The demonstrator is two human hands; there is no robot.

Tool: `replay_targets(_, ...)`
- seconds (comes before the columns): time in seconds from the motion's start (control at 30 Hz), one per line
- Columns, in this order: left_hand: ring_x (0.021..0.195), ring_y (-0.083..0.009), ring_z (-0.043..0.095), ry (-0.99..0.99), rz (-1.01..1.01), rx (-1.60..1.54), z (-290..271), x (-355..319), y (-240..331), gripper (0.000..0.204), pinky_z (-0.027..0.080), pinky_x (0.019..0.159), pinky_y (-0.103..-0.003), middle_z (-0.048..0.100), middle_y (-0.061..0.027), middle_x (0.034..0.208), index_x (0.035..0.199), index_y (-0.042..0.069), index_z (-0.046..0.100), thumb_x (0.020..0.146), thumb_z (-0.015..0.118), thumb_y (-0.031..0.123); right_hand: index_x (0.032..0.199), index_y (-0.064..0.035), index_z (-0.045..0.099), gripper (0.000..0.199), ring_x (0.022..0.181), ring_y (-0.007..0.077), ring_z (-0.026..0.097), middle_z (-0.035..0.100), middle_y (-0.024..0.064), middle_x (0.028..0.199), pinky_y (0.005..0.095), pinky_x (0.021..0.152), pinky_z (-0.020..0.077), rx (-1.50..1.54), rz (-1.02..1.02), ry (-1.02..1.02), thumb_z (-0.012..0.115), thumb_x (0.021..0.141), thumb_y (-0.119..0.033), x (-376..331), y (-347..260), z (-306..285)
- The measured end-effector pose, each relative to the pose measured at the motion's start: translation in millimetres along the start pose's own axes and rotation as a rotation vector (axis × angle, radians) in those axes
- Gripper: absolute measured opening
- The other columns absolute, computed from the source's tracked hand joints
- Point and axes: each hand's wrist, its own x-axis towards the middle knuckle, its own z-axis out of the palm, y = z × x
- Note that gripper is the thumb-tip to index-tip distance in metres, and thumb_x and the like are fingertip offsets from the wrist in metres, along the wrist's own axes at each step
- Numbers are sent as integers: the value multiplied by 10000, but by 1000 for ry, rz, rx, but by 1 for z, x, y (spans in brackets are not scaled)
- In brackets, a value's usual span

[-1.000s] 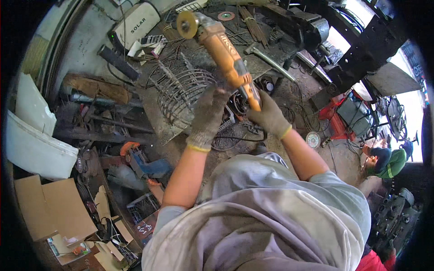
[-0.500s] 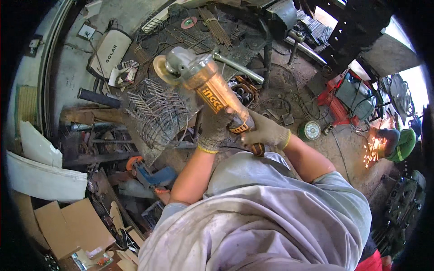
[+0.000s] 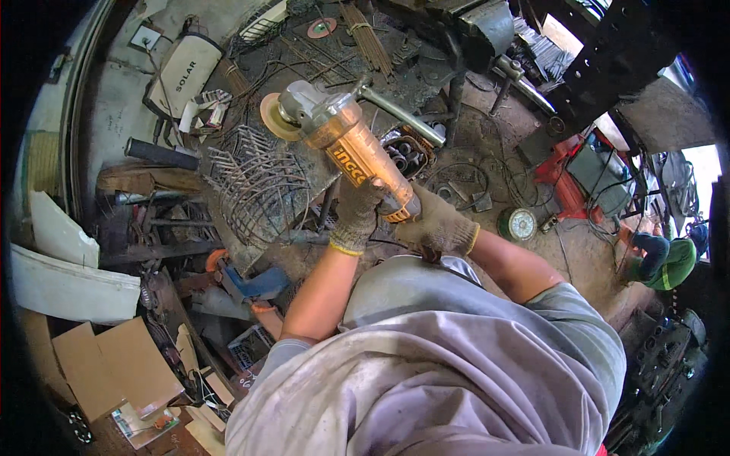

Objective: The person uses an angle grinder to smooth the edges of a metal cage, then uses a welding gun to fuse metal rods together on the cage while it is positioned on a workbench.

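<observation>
Both the left hand (image 3: 356, 216) and the right hand (image 3: 439, 226) wear rough knitted cloth gloves. Between them, the angle grinder (image 3: 346, 144) has a glossy orange plastic body and a dull grey metal head. Just beyond the left hand, the wire basket (image 3: 255, 182) is rusty bare metal on a grimy, matt bench (image 3: 426, 76).

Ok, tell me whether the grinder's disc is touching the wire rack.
Apart. The angle grinder, held in both gloved hands, has its disc raised above the wire rack.

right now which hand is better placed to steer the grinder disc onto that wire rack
Probably the left hand: it grips the angle grinder further forward, nearer the disc and the wire rack. The right hand holds the rear end.
</observation>
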Motion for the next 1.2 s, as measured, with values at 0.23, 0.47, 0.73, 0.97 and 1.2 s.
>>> replay_targets(0.23, 1067, -199, 607, 6, -23, -34, 5, -3, 14, 885, 530, 904, -357, 587, -73, 1200, 1344, 30, 458, 766, 794, 610, 1521, -44, 311, 955, 1242, 353, 585, 599, 240, 1325, 404, 1026, 461, -84, -99, -66, 804, 722, -218, 9, 10, -5)
replay_targets(0.47, 986, -191, 629, 74, -7, 83, 2, -1, 3, 872, 537, 855, -340, 626, -76, 1091, 1242, 15, 545, 723, 785, 672, 1518, -41, 324, 976, 1279, 377, 553, 555, 241, 1388, 439, 1061, 445, -376, 28, -80, 840, 736, -314, 0, -30, -16)
replay_targets(0.73, 1062, -303, 636, 4, 194, 630, 29, 4, -6, 533, 507, 913, -419, 664, -107, 1140, 1223, 80, 604, 853, 695, 452, 1513, -22, 288, 1112, 1236, 369, 590, 591, 259, 1318, 439, 1036, 479, -421, -187, 406, 886, 679, -451, 36, -75, -20)
replay_targets(0.97, 1188, -268, 590, -174, 348, 909, 30, -12, -14, 633, 431, 1034, -405, 656, -96, 1268, 1284, 87, 603, 781, 764, 435, 1471, -23, 317, 1102, 1190, 345, 622, 624, 221, 1276, 402, 990, 508, -382, -25, 570, 914, 601, -342, 38, -73, 12)
replay_targets(1.2, 1117, -370, 621, -21, 472, 679, -20, -23, -1, 460, 501, 955, -413, 651, -170, 1212, 1241, 41, 604, 878, 698, 309, 1303, -8, 465, 831, 1057, 248, 655, 660, 148, 1165, 369, 931, 533, -174, -177, 496, 889, 656, -310, 40, -32, -18)
